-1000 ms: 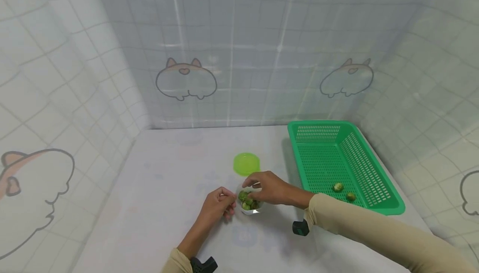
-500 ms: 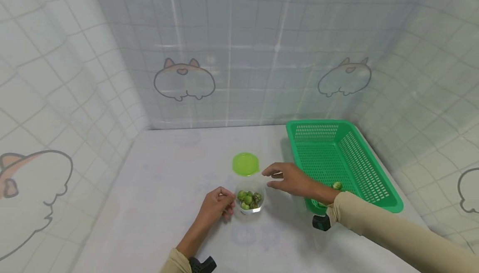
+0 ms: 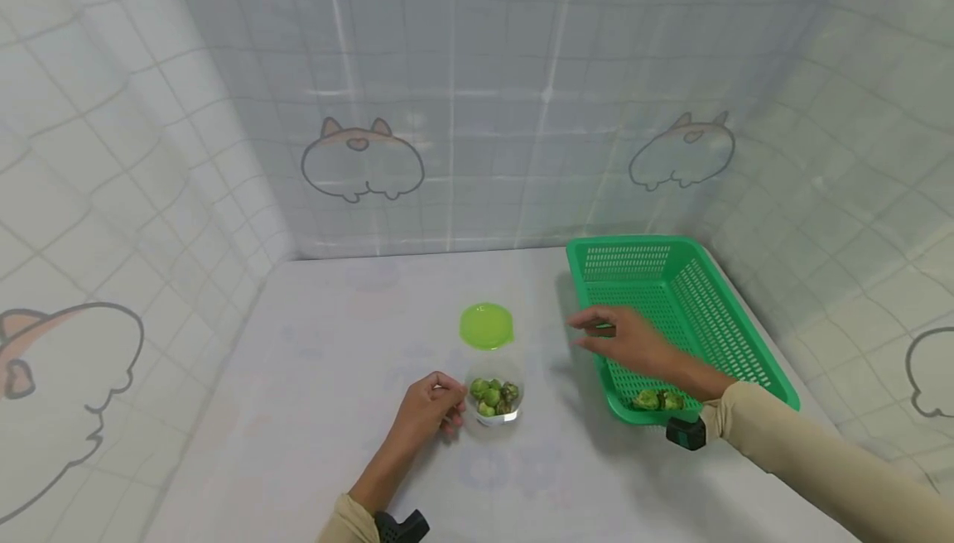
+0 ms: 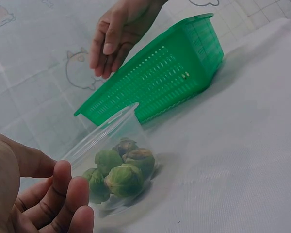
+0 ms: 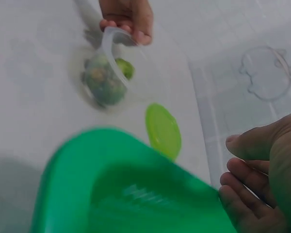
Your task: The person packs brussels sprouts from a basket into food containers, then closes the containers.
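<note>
A clear plastic tub (image 3: 509, 419) holding several Brussels sprouts (image 3: 492, 397) stands on the table. At its left side, my left hand (image 3: 428, 410) pinches the rim between thumb and fingers, as the left wrist view and right wrist view show. My right hand (image 3: 629, 340) hovers over the left side of the green basket (image 3: 641, 242), fingers extended and holding nothing. Beneath the right forearm, Brussels sprouts (image 3: 647, 400) lie in the basket's near end; the forearm may hide more.
Behind the tub, a lime-green lid (image 3: 486, 326) lies flat on the white table (image 3: 335, 377). A tiled-pattern curtain (image 3: 484, 112) encloses the table at the back and both sides. The basket stands close to the right curtain.
My right hand has moved from above the tub rightward to over the basket, carrying nothing visible now. The left hand stays at the tub's rim.
</note>
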A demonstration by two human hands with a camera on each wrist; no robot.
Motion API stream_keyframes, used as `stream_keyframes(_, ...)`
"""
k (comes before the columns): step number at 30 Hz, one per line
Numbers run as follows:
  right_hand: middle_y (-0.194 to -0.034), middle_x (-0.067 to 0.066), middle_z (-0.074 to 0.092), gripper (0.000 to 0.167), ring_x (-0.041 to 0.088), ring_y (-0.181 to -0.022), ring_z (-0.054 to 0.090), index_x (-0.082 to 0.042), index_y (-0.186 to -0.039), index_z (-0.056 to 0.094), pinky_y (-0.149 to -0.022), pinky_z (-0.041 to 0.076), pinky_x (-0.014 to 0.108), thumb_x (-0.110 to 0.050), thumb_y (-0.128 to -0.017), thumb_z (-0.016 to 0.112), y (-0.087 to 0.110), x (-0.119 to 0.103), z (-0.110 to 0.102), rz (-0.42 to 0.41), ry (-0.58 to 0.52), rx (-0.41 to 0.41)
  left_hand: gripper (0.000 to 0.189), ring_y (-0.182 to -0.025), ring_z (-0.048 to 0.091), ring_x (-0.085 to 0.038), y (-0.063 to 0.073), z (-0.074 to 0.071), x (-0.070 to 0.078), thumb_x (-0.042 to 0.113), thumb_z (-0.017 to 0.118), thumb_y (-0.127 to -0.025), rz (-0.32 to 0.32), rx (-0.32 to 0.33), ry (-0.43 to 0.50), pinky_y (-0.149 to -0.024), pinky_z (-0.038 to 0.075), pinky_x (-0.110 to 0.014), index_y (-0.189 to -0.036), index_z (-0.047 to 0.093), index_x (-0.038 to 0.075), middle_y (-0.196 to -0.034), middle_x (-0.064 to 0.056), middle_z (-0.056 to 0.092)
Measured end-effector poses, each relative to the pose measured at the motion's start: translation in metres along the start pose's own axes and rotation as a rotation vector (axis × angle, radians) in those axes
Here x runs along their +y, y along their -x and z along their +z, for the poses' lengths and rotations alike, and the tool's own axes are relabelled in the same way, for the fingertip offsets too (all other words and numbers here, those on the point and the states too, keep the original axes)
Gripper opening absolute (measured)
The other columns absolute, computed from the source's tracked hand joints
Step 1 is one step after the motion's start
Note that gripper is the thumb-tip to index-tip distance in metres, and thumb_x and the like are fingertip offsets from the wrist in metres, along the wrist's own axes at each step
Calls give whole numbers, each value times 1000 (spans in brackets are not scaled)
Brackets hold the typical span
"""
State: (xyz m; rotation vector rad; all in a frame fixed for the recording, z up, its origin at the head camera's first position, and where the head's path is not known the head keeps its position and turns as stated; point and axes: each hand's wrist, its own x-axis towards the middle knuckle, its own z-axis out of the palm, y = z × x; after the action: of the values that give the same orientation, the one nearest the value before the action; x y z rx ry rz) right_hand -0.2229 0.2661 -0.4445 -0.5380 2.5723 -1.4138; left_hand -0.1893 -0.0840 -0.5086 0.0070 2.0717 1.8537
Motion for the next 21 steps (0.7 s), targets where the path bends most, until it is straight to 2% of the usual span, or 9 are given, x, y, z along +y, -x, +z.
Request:
stream_keyframes(4, -132, 20, 62, 34, 42, -125, 58, -3, -130, 63, -94, 55, 31, -12, -97, 68, 10, 7, -17, 16, 13, 29, 14, -65, 65, -25, -4, 0, -4, 10, 64, -97, -13, 7, -11, -58, 57, -39, -100, 61, -3, -84, -25, 69)
stream_keyframes(10, -134, 23, 60, 37, 45, -125, 57, 0, -132, 61, -94, 55, 35, -14, -98, 67, 24, 21, -37, 47, 65, 53, 19, -66, 66, -24, -16, -2, -24, 17, 66, -98, -8, 17, -17, -56, 56, -38, -103, 61, -1, -83, -20, 70)
stream_keyframes(15, -134, 21, 61, 38, 46, -124, 57, -3, -132, 62, -94, 55, 37, -20, -98, 68, 33, 35, -50, 94, 124, 62, 23, -65, 65, -22, -18, -2, -26, 21, 69, -96, -12, 25, -7, -56, 56, -36, -104, 62, 0, -82, -17, 70)
stream_keyframes(21, -131, 21, 63, 40, 46, -122, 57, -2, -131, 63, -93, 54, 49, -23, -98, 68, 43, 48, -61, 116, 211, 72, 22, -65, 65, -22, -18, -2, -26, 20, 68, -97, -27, 32, -18, -56, 55, -36, -103, 62, 0, -81, -15, 70)
